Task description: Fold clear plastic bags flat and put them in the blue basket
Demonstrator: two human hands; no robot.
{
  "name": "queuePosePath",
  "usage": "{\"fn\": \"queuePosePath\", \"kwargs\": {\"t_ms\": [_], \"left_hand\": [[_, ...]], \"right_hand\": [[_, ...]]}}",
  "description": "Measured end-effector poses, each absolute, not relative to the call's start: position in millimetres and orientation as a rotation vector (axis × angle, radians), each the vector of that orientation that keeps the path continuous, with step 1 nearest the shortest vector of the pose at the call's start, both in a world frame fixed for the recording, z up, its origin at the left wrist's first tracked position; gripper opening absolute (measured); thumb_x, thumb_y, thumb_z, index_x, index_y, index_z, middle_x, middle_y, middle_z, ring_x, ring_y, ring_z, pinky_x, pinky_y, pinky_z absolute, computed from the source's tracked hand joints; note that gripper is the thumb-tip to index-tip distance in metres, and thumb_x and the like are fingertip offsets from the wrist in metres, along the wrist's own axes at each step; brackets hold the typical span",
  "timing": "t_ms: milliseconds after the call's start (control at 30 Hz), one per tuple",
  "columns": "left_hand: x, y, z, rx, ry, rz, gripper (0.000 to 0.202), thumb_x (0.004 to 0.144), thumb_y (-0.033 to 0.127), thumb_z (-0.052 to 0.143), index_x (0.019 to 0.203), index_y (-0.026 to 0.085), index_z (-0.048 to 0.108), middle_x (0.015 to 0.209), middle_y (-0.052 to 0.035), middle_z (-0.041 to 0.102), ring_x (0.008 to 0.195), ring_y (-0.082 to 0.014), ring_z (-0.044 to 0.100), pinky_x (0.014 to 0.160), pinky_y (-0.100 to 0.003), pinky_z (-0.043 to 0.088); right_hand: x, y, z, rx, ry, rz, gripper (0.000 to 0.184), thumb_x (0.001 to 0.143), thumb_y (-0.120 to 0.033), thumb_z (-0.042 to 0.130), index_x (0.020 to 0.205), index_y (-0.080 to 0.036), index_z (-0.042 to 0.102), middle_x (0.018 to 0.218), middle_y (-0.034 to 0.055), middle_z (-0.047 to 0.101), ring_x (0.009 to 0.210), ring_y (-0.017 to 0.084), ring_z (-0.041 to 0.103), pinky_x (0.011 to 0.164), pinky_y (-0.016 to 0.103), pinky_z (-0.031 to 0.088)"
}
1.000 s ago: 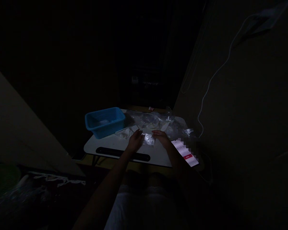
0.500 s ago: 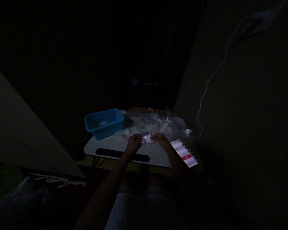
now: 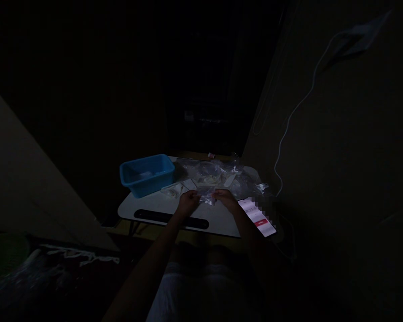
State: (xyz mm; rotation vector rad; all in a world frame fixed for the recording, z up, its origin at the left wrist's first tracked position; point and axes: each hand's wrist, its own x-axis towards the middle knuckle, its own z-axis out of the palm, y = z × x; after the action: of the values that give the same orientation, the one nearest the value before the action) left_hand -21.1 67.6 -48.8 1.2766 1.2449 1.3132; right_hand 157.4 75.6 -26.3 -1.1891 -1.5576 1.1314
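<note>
A small clear plastic bag [image 3: 207, 196] is stretched between my two hands, just above the white folding table [image 3: 134, 209]. My left hand [image 3: 188, 202] pinches its left edge. At the opposite edge, the fingers of my right hand [image 3: 224, 198] are closed on the plastic. Whatever is inside the bag, if anything, is too dark to make out. Crumpled clear plastic [image 3: 218, 167] lies spread behind the hands. Whitish items in plastic [image 3: 173, 190] rest left of my left hand.
A blue plastic basin [image 3: 147, 179] stands at the table's back left. A lit phone [image 3: 257, 217] lies at the right edge, near my right forearm. A white cable [image 3: 290, 116] hangs down the right wall. A dark slot [image 3: 171, 218] runs along the table's front.
The bag's sheen has shifted, and its surface tilts a little differently between my hands. Both hands keep their hold. The whole view has moved slightly.
</note>
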Motion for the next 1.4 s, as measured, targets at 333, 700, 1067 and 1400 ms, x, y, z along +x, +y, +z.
{"fn": "queuePosePath", "kwargs": {"t_ms": [333,700,1067,1400], "left_hand": [[-25,67,-31,1.408,1.242,1.350,0.019,0.064,0.029,0.055,0.070,0.013,0.061,0.059,-0.0026,0.062,0.054,-0.0134,0.057,0.050,-0.024,0.045],[-107,94,91,1.972,1.473,1.463,0.028,0.076,0.023,0.044,0.096,0.013,0.061,0.101,-0.0068,0.064,0.098,-0.0187,0.057,0.089,-0.033,0.042],[-274,101,73,1.622,2.049,1.340,0.026,0.074,0.018,0.046,0.094,0.013,0.061,0.102,-0.0089,0.063,0.094,-0.0202,0.058,0.082,-0.031,0.046],[-301,96,52,1.547,2.070,1.294,0.028,0.074,0.017,0.042,0.094,0.011,0.062,0.100,-0.0082,0.063,0.093,-0.0187,0.058,0.081,-0.029,0.046]], "right_hand": [[158,73,-8,-1.242,-1.407,1.108,0.027,0.050,-0.041,0.064,0.052,-0.015,0.055,0.046,-0.0034,0.051,0.048,0.010,0.046,0.052,0.024,0.035],[126,113,67,-1.224,-1.385,1.114,0.023,0.051,-0.034,0.065,0.054,-0.016,0.052,0.041,-0.0077,0.042,0.038,0.004,0.036,0.040,0.019,0.026],[-29,162,99,-1.256,-1.671,1.340,0.014,0.064,-0.020,0.058,0.055,-0.016,0.048,0.037,-0.0096,0.039,0.034,0.003,0.034,0.038,0.016,0.025],[-105,194,69,-1.730,-2.090,1.448,0.015,0.066,-0.016,0.060,0.054,-0.014,0.052,0.036,-0.0065,0.042,0.034,0.006,0.038,0.041,0.018,0.031]]}}
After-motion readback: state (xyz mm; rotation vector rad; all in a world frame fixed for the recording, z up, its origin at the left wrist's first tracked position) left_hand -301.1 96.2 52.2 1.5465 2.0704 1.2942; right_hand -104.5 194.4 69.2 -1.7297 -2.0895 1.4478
